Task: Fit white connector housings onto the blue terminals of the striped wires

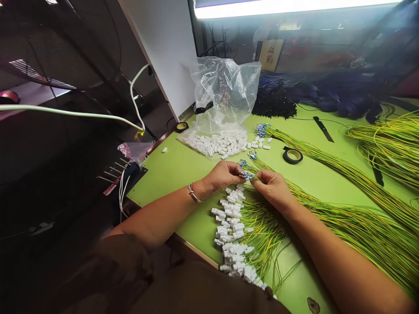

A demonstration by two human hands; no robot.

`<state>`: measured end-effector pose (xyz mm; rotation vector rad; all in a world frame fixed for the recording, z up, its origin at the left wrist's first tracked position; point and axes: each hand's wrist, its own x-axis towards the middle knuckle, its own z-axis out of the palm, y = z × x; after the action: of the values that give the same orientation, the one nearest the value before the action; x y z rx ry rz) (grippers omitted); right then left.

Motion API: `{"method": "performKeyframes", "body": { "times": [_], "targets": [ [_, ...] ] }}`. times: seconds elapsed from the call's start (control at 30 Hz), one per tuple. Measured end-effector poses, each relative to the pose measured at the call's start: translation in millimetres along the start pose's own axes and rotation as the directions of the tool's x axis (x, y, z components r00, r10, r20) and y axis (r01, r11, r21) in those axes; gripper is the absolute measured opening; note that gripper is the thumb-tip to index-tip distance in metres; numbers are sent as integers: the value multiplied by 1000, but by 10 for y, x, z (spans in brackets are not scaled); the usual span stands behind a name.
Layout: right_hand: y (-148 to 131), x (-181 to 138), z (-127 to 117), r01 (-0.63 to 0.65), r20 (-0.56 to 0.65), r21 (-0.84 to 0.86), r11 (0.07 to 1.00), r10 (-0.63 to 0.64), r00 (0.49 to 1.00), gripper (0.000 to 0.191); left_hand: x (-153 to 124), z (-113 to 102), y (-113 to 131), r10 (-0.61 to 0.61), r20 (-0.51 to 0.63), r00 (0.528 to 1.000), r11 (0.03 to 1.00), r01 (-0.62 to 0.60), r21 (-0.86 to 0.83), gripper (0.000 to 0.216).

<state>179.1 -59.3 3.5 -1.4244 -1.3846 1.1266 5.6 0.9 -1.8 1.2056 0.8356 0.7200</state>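
Observation:
My left hand (pixel 223 174) and my right hand (pixel 271 187) meet over the green table (pixel 176 170), fingers pinched together on the blue-tipped ends of yellow-green wires (pixel 247 174). A metal bracelet circles my left wrist. The wire bundle (pixel 343 222) fans out to the right under my right forearm. Just below my hands lies a row of wires with small white connectors (pixel 231 231) fitted on their ends. Whether my left fingers also hold a white connector is hidden.
A clear plastic bag (pixel 225 93) spills loose white connectors (pixel 216 144) at the back. A black tape roll (pixel 292 155) lies right of the connectors, another (pixel 181 127) by a white panel. More wire bundles (pixel 389 144) and dark cable heaps (pixel 314 93) fill the right and far side.

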Motion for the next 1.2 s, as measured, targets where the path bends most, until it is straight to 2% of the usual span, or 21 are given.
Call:
{"method": "performKeyframes", "body": {
  "times": [0.17,0.57,0.7,0.77,0.8,0.87,0.9,0.93,0.97,1.0,1.03,1.07,1.1,1.13,1.17,1.2],
  "targets": [
    [4,4,-11,-2,3,-12,1000,2,1000,22,-11,-19,82,6,57,998,993,-12,117,15],
    [-17,3,10,9,-36,-46,999,-11,999,23,4,9,8,-6,43,999,1000,6,1,27],
    [-12,16,-48,-22,-16,44,999,22,1000,25,-24,-51,32,-46,167,985,993,28,110,24],
    [-11,21,-79,-3,-70,109,994,11,997,26,-79,-49,59,-107,311,944,978,44,203,19],
    [-13,21,-86,13,-102,139,990,2,995,26,-116,-39,79,-143,400,905,969,45,245,16],
    [-24,14,-76,27,-137,175,984,-3,991,27,-193,-18,140,-212,564,798,949,31,314,11],
    [-32,7,-61,22,-139,179,984,3,990,28,-223,-18,179,-232,620,749,940,9,341,11],
    [-41,-2,-41,16,-140,176,984,9,990,30,-241,-31,222,-235,646,727,931,-23,364,13],
    [-50,-10,-20,10,-144,169,986,15,989,31,-243,-59,263,-217,634,742,920,-61,387,14],
    [-55,-18,-1,10,-150,167,986,16,989,32,-227,-103,299,-175,579,797,905,-102,413,14],
    [-57,-24,14,13,-155,172,985,14,988,31,-193,-161,325,-109,470,876,884,-131,448,14],
    [-55,-27,25,16,-155,182,983,13,988,29,-144,-226,339,-5,289,957,860,-143,490,13],
    [-47,-26,30,19,-153,192,981,11,988,27,-83,-294,338,110,80,991,832,-136,537,13],
    [-35,-24,32,21,-148,197,980,9,989,25,-16,-357,324,225,-104,969,795,-121,594,13],
    [-21,-19,32,25,-146,194,981,4,989,23,52,-410,299,321,-212,923,743,-107,661,13],
    [-7,-13,32,28,-146,184,982,-1,989,22,116,-450,267,382,-238,893,678,-96,729,13]
  ]
}}
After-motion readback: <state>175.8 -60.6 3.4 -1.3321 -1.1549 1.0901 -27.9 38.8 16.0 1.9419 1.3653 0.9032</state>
